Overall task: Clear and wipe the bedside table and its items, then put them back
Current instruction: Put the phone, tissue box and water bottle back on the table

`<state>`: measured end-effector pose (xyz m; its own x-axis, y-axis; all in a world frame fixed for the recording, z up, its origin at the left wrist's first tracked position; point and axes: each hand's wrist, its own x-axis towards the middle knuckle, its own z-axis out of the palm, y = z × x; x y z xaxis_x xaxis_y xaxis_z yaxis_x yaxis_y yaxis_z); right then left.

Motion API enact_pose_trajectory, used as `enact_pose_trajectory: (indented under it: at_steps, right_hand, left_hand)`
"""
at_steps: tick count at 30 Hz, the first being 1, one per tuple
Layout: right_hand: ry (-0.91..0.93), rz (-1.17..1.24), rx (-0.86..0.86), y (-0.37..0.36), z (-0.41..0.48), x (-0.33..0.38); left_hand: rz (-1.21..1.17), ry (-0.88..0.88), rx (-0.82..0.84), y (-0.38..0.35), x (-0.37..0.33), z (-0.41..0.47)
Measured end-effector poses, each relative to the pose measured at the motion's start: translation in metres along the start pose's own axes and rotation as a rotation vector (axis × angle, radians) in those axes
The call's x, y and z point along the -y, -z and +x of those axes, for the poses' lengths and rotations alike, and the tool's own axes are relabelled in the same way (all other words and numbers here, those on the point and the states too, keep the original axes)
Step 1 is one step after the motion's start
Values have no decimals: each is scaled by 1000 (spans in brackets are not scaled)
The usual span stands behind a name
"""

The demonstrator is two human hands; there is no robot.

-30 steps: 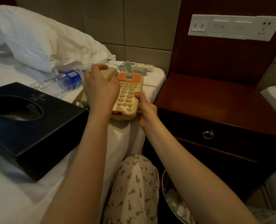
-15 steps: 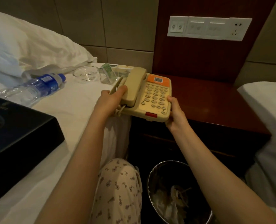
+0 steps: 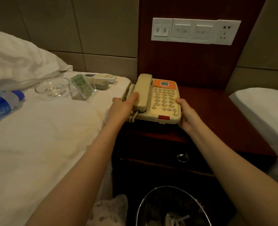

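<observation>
The bed (image 3: 45,136) serves as holding spot for the bottle (image 3: 1,103) and glass dish (image 3: 52,88). Over the bedside table (image 3: 224,128), at its left rear, is the telephone (image 3: 164,101). The left hand (image 3: 120,108) grips its handset side, thumb pinning the receiver, and the right hand (image 3: 186,115) clasps the keypad edge.

Dim, warm yellowish light, prob. from upper left; white bedsheet (image 3: 37,136) is brightest. Deep shadow lower centre over front of the bedside table (image 3: 159,150), detail lost. Wide-angle bending at frame edges; slight softness & noise throughout.
</observation>
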<state>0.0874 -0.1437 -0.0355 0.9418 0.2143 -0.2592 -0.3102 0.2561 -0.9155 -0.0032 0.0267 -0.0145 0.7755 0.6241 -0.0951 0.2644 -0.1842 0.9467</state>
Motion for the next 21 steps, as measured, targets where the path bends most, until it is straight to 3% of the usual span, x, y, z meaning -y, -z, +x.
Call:
enact_pose_trajectory:
  at_steps: [13,21]
  right_hand:
    - [79,-4,-34,-13,101,23]
    - [85,-74,-100,-19,131,30]
  left_hand:
    - [139,-86,1,-55,-4,117]
    - [187,-100,16,-64,-12,143]
